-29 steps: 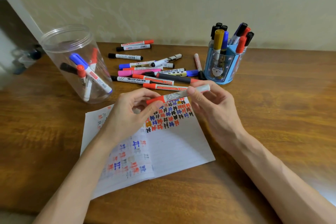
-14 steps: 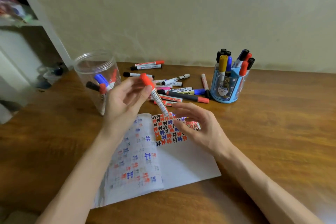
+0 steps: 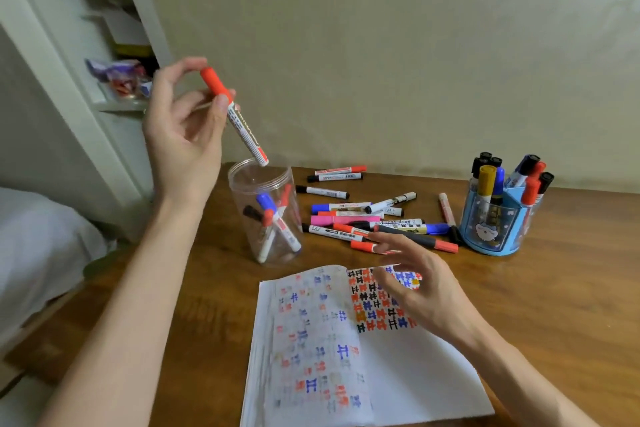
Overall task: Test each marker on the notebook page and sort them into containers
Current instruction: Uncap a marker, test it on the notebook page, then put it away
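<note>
Over the wooden counter (image 3: 571, 305), my left grip (image 3: 183, 135) pinches the red-capped marker (image 3: 242, 125) (cap up), its tail above the clear jar (image 3: 292, 184) at the counter's left edge; my right grip (image 3: 422, 284) hovers slack-fingered, holding nothing, above the notebook (image 3: 415, 374).

Brown wooden bench (image 3: 554, 305): clear plastic jar (image 3: 249, 184) upright, far left. Open white notebook with coloured marks (image 3: 415, 374) near centre. Loose markers (image 3: 363, 218) lying flat between the jar and the blue plastic pen holder (image 3: 491, 229), upright, far right.
</note>
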{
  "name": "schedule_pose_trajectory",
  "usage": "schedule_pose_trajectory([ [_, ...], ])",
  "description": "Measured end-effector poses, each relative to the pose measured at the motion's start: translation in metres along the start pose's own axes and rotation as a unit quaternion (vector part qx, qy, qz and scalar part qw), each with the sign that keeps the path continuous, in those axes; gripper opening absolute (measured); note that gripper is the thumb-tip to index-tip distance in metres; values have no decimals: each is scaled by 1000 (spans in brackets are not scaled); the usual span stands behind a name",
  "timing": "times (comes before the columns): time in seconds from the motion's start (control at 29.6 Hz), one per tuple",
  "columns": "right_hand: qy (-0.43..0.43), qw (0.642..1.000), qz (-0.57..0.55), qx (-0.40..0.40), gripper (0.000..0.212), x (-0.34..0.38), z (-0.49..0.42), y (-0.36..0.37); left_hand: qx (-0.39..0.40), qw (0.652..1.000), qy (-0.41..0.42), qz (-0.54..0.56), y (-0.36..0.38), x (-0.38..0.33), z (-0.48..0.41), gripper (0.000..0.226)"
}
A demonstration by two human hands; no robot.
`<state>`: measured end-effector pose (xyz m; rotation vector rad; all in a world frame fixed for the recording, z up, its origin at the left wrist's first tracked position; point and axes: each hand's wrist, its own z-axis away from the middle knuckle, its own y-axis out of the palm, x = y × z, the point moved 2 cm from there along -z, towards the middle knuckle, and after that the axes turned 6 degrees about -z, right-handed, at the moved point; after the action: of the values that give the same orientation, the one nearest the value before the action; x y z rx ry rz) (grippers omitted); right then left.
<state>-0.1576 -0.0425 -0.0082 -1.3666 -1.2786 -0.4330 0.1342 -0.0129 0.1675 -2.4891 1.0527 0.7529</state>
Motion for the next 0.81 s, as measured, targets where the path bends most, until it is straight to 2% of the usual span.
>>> schedule_pose_trajectory([
  [0.34, -13, 1000, -19, -13, 52, 1, -14, 4, 43, 987, -54, -146, -4, 46, 12, 36],
  [0.44, -15, 1000, -18, -15, 52, -1, -14, 2, 23, 986, -66, -149, -1, 47, 12, 37],
  [0.54, -11, 1000, -18, -14, 52, -2, -15, 1, 41, 983, -88, -153, 4, 50, 13, 37],
  [0.67, -9, 1000, -20, -20, 53, -5, -13, 2, 102, 974, -102, -178, 9, 59, 25, 28],
  [0.81, -2, 1000, -17, -21, 51, -7, -14, 2, 103, 964, -68, -234, 9, 67, 32, 14],
])
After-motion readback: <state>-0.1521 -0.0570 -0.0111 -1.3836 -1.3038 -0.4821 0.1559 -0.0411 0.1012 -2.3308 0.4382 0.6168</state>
